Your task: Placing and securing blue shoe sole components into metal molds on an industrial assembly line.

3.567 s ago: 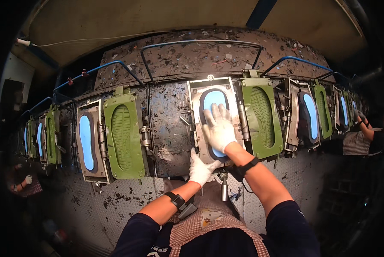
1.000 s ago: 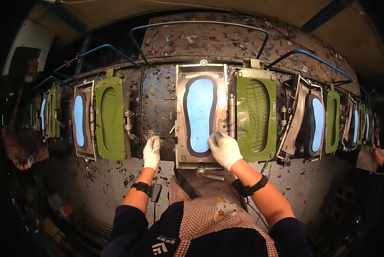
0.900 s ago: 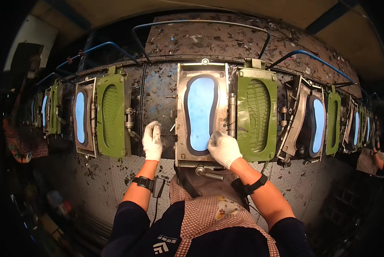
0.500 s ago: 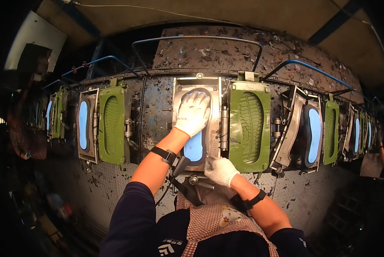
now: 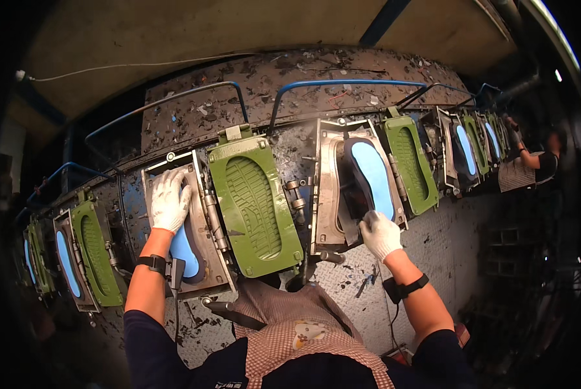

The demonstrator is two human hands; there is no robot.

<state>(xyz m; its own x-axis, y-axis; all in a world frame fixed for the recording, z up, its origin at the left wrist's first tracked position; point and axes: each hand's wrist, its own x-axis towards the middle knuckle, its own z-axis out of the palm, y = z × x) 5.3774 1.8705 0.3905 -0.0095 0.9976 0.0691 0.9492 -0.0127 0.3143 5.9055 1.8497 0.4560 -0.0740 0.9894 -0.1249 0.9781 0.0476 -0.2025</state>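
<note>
Two white-gloved hands, each at its own metal mould. My left hand (image 5: 169, 201) lies flat, fingers spread, on the upper half of the blue sole (image 5: 185, 249) in the left mould (image 5: 188, 227), hiding that half; only the lower end shows. My right hand (image 5: 380, 235) curls at the lower edge of the raised dark plate bearing another blue sole (image 5: 373, 176) in the right mould (image 5: 355, 188); whether its grip pinches the edge I cannot tell. Between them stands the open green tread lid (image 5: 254, 204). Far right, another person's arm (image 5: 529, 155) is dim.
</note>
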